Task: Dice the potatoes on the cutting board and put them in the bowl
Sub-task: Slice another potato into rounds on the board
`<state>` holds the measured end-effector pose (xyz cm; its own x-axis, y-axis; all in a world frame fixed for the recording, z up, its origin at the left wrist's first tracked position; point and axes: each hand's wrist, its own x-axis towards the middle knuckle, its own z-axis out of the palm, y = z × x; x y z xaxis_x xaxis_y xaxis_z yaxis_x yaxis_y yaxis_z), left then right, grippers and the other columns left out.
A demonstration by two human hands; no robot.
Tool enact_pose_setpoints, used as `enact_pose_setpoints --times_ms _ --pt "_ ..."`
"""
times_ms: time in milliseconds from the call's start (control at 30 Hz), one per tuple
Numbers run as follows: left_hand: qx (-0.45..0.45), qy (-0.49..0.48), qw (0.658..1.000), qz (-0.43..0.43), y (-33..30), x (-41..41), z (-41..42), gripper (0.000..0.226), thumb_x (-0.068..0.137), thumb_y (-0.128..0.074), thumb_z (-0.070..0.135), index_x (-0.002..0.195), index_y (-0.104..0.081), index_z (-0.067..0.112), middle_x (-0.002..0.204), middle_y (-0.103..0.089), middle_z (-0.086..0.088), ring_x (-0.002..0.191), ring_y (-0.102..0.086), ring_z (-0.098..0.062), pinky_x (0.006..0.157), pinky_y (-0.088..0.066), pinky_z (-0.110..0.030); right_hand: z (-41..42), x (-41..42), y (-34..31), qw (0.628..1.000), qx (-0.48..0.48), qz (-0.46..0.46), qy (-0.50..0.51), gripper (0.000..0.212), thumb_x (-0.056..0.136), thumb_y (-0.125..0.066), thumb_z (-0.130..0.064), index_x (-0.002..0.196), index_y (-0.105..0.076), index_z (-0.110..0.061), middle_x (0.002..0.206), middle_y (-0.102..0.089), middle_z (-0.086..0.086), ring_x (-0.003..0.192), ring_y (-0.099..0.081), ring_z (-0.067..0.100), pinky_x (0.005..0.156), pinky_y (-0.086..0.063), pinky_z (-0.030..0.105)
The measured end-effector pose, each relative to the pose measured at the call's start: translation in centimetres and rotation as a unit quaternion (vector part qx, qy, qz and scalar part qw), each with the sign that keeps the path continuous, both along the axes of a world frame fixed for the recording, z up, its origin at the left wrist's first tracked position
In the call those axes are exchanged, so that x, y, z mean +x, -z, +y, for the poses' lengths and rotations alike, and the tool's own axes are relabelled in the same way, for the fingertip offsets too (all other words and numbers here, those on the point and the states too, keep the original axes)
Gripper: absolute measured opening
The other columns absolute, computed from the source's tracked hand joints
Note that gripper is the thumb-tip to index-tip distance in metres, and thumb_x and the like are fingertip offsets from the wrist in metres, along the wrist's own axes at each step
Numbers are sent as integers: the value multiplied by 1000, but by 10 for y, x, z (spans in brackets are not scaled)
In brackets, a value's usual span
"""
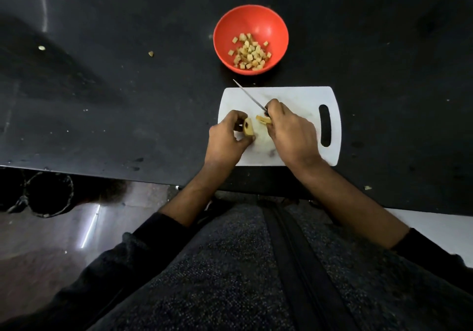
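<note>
On white rectangular board, hands grip potato.

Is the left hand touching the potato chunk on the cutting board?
Touching. The head view shows the left hand with its fingers curled round the potato chunk, holding it on the cutting board.

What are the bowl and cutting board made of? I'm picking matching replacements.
Bowl: likely plastic, given its uniform red-orange colour, smooth soft sheen and thin rim.
Cutting board: probably plastic too, being thin, flat and matte white, with rounded corners, a moulded handle slot and grey scuffs.
</note>
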<state>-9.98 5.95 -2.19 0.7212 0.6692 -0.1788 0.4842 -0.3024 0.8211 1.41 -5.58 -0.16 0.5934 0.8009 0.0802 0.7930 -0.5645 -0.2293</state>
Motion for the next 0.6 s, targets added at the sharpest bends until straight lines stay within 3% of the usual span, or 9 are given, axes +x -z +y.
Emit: enact_pose_setpoints --times_ms 133,267,333,433,600 --pt "36 12 999 24 2 -4 4 37 81 -76 8 115 -68 20 103 -69 10 88 -65 -4 77 -54 -20 0 7 0 999 -34 -5 -36 22 89 -60 -7 104 -46 -17 89 -56 2 63 -54 23 46 -39 33" --pt "105 42 989 96 9 -3 10 39 86 -69 12 125 -66 14 123 -58 -2 107 -59 -19 89 -54 -39 -6 17 8 993 -64 80 -62 25 88 -69 -23 106 -52 -23 110 -48 -4 77 -58 21 56 -48 35" --pt "148 70 979 125 7 -1 9 35 92 -67 24 123 -66 10 129 -52 -6 117 -52 -24 88 -53 -41 -7 18 12 989 -65 122 -43 31 84 -75 -35 105 -56 -23 113 -46 -7 80 -60 21 62 -50 36" --pt "221 129 953 164 4 5 4 49 95 -64 37 134 -58 8 131 -49 -11 119 -46 -29 85 -51 -42 -4 15 18 992 -60 112 -22 29 84 -76 -33 105 -59 -23 113 -45 -7 78 -60 19 62 -51 34" --pt "223 138 950 172 7 9 5 46 100 -57 21 144 -50 9 131 -47 -11 119 -45 -28 81 -51 -41 4 20 15 993 -36 111 7 33 85 -75 -32 112 -61 -20 121 -47 -5 88 -59 13 62 -46 28"
